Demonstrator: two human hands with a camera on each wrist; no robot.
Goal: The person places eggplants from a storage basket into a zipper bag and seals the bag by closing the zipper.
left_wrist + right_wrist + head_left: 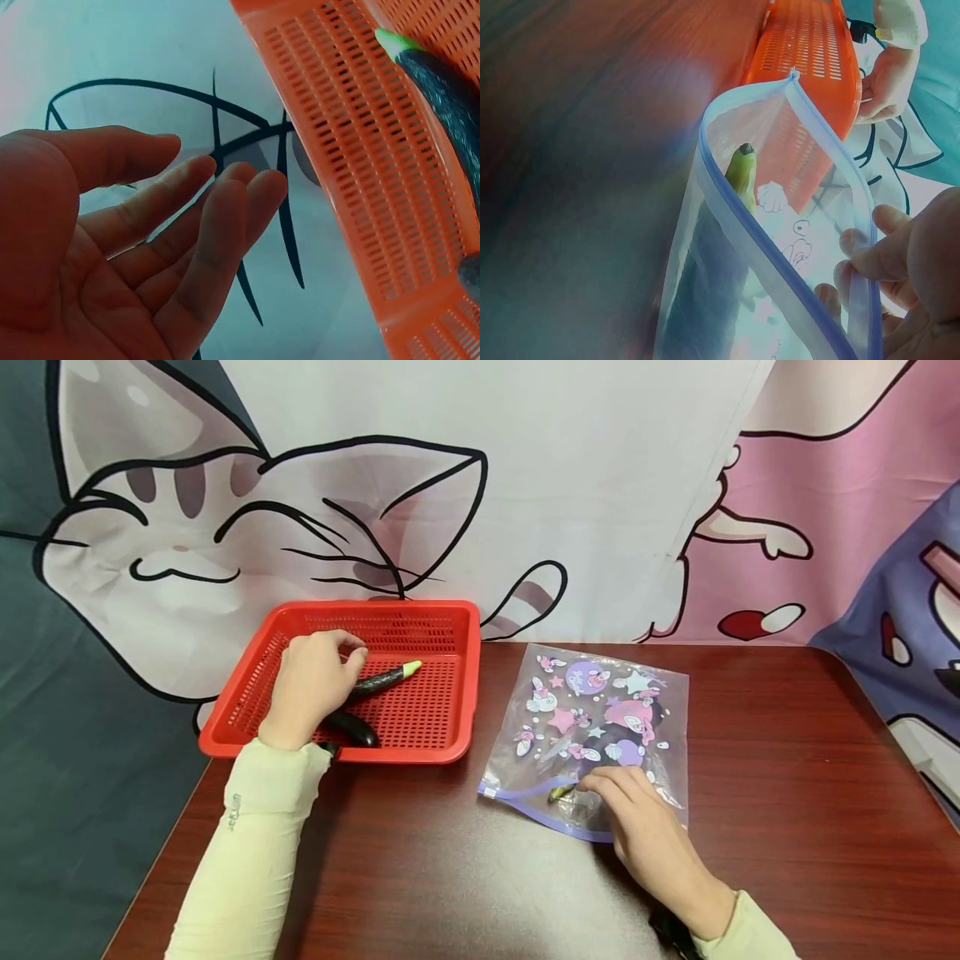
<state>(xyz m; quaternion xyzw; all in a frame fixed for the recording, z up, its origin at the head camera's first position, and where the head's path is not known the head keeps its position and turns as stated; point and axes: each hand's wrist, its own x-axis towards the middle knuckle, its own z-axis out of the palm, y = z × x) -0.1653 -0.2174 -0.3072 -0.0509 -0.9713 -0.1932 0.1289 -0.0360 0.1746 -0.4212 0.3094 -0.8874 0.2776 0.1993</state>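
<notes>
My left hand [307, 685] hovers over a red perforated basket [431, 706], thumb and fingers loosely bent with nothing between them. Beside it in the basket lie a dark, bumpy, cucumber-like vegetable [381, 682] with a light green tip and a glossy dark eggplant [352, 728], partly hidden by the hand. My right hand [648, 835] pinches the rim of a clear, printed zip bag [517, 727]. The bag's lilac-edged mouth gapes in the right wrist view. Inside it is a dark eggplant [709, 292] with a yellow-green stem end pointing toward the mouth.
Both basket and bag rest on a brown wooden table [795, 760], the basket at the back left. Behind the table hangs a cloth with cartoon figures [585, 468]. A white slider [490, 792] sits at the bag's left corner.
</notes>
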